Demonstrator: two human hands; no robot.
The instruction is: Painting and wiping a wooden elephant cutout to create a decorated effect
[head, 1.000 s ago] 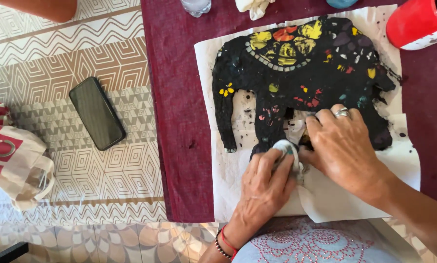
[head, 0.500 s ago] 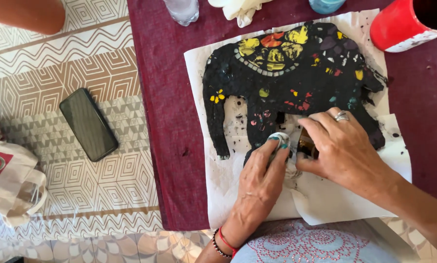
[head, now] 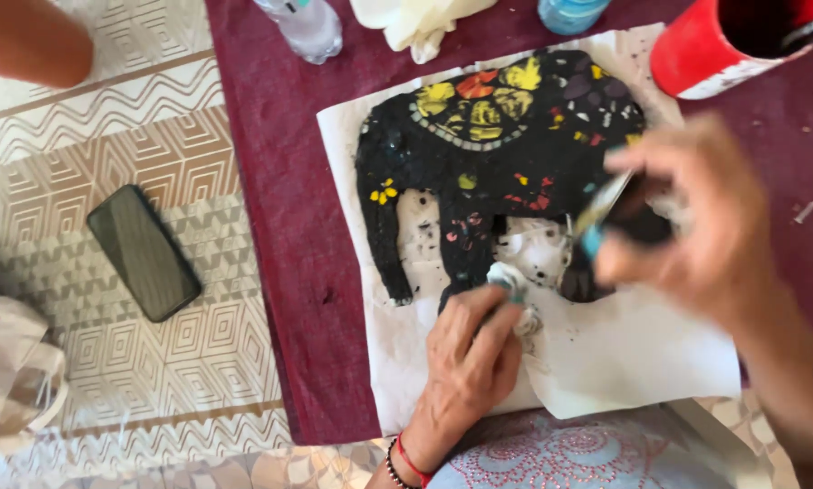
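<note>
A black elephant-shaped mosaic piece (head: 488,154) with yellow, red and grey bits lies on a white paper sheet (head: 624,353) over a maroon cloth (head: 279,226). My left hand (head: 468,367) presses a small white and teal wad (head: 508,276) against the paper by the elephant's legs. My right hand (head: 696,217) hovers blurred above the elephant's rear, pinching a thin tool with a blue tip (head: 598,217). It hides the elephant's hind part.
A dark phone (head: 144,252) lies on the patterned mat at left, with a pale bag (head: 12,380) below it. Along the top stand a red cup (head: 723,41), a plastic bottle (head: 305,23), a white rag (head: 420,20) and a blue container (head: 569,11). Another person's limb (head: 26,41) shows at top left.
My right hand has lifted off the elephant's legs and swung right, now holding the thin tool. My left hand stays on the wad. The view has shifted.
</note>
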